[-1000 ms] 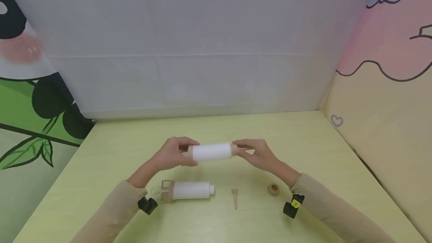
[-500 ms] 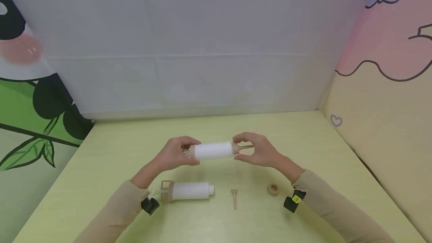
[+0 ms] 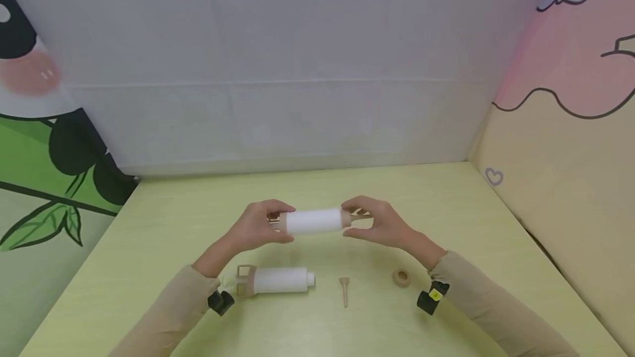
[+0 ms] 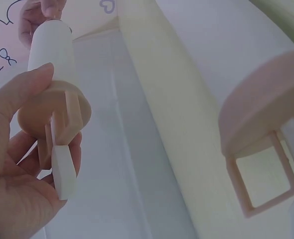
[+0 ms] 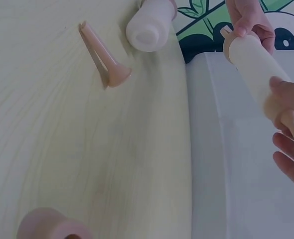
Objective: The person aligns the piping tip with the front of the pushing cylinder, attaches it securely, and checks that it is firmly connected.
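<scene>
Above the table, a white cylinder (image 3: 313, 221) with beige ends lies level between both hands. It looks like a toy rocket. My left hand (image 4: 17, 164) holds its beige base, which has open frame-like fins, with the thumb along the side. A white flat piece (image 4: 63, 172) sticks out among those fins. At the other end, my right hand (image 3: 382, 222) has its fingers and thumb around the beige collar (image 3: 345, 218). A thin beige stem (image 3: 361, 216) runs from the collar toward the palm; the hand partly hides it.
A second, similar white cylinder (image 3: 281, 280) with a beige finned base lies on the table (image 3: 198, 197) below the left hand. To its right are a small beige stem with a flared end (image 3: 344, 291) and a beige ring (image 3: 401, 277). A white wall stands behind.
My right hand has loosened slightly and raised its fingers, so the thin stem shows more than a second ago. The cylinder has shifted slightly right. Little differs over the last half second.
</scene>
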`<state>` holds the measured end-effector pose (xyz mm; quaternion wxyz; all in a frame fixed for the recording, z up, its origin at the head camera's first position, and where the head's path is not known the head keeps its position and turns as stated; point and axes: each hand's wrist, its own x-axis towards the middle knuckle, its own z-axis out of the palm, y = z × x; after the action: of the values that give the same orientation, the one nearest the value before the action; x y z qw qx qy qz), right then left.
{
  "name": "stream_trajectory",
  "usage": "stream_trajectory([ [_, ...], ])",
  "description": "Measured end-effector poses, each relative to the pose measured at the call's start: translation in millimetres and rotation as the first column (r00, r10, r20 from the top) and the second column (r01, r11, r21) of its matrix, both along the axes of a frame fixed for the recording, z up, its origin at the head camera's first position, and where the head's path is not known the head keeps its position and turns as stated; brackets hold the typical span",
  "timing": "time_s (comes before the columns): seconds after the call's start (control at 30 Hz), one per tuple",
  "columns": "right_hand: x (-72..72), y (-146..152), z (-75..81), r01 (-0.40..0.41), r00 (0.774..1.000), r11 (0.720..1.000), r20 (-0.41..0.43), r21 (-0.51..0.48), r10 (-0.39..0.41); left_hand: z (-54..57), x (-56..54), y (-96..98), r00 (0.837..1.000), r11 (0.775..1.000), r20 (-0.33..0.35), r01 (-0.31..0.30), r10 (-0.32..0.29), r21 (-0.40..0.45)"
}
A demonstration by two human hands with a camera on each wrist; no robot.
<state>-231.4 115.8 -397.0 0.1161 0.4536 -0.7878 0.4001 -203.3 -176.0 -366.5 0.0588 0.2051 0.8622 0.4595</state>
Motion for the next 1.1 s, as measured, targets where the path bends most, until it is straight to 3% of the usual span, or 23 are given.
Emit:
stream_trajectory([
  [0.17, -1.7, -0.4, -0.8, -0.049, 0.994, 0.998, -0.097, -0.029, 0.046, 0.7, -0.5, 0.3, 1.000, 1.000, -0.017, -0.002, 0.002, 0.000],
  [0.5, -3.4, -1.7, 0.2, -0.036, 0.998, 0.999, -0.043, -0.028, 0.034, -3.7, -3.2, -0.4, 0.999, 1.000, -0.031, -0.014, 0.013, -0.016],
  [0.8, -2.7, 0.7, 1.2, -0.005, 0.992, 0.999, -0.124, 0.035, 0.009, -4.0, -5.3, -0.7, 0.999, 1.000, -0.051, -0.010, 0.009, -0.029],
  [1.1, -3.4, 0.4, -2.0, -0.016, 1.000, 1.000, 0.002, -0.018, 0.016, -3.4, -2.8, 3.1, 0.997, 1.000, -0.077, 0.006, -0.006, -0.003],
])
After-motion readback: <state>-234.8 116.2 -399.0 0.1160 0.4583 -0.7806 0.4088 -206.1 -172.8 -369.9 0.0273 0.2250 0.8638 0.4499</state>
